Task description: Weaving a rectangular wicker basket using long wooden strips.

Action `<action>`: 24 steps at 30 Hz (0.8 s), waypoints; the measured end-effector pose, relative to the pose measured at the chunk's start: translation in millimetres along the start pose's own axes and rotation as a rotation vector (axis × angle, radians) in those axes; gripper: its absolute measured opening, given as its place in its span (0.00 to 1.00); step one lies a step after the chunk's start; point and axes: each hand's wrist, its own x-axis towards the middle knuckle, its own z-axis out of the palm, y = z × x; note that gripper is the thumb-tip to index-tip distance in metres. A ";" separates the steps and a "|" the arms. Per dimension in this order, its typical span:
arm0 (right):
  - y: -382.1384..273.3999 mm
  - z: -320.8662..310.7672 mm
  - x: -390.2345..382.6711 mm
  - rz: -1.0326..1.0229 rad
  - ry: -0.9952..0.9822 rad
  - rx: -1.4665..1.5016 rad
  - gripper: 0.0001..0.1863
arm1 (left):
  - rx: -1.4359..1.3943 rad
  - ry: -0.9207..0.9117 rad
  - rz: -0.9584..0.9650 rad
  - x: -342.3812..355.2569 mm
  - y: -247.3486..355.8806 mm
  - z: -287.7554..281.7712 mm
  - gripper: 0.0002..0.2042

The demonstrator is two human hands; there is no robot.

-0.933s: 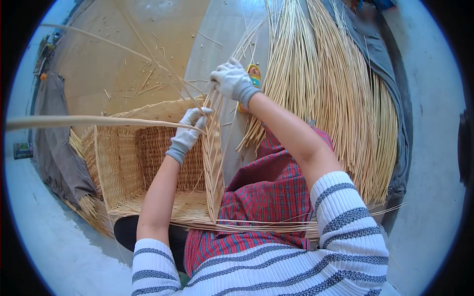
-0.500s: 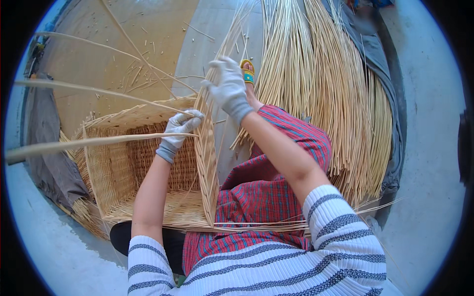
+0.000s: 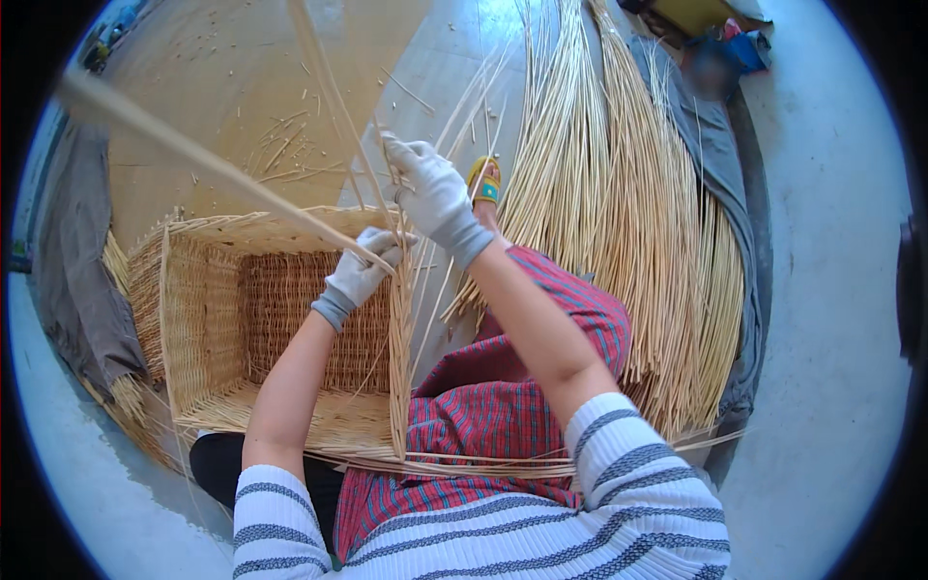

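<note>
A rectangular woven wicker basket (image 3: 203,319) lies on its side, its opening toward me. Long pale wicker rods (image 3: 222,179) stick out from its right rim, one passing close above my left hand. My left hand (image 3: 358,269), in a white-grey knit glove, is closed on the rim near its far right corner, fingertips at the base of the rods. Just beyond, my gloved right hand (image 3: 430,193) is closed, thumb and fingers pinching a wicker rod that rises from the rim. The fingertips are partly hidden.
A big spread of loose wicker rods (image 3: 609,193) lies to the right on dark cloth (image 3: 720,174). Several rods (image 3: 493,469) cross my lap. Short cuttings (image 3: 280,145) litter the floor ahead. Grey cloth (image 3: 72,271) lies at left; my sandalled foot (image 3: 485,181) is beyond the basket.
My right hand has moved slightly left and down, nearer my left hand, and its fingers have closed. The rods at left have swung upward and to the right. The view has shifted a little.
</note>
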 end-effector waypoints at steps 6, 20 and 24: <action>35.4 36.2 -43.3 -0.044 0.278 0.118 0.36 | -0.240 0.166 -0.057 -8.3 -5.8 18.8 0.22; 27.8 13.6 35.5 0.155 -0.790 -0.680 0.22 | 0.844 -0.024 0.193 2.5 44.2 -12.5 0.14; 22.1 7.2 -11.8 0.139 0.093 -0.201 0.12 | 0.581 -0.141 0.056 5.4 45.4 -17.7 0.15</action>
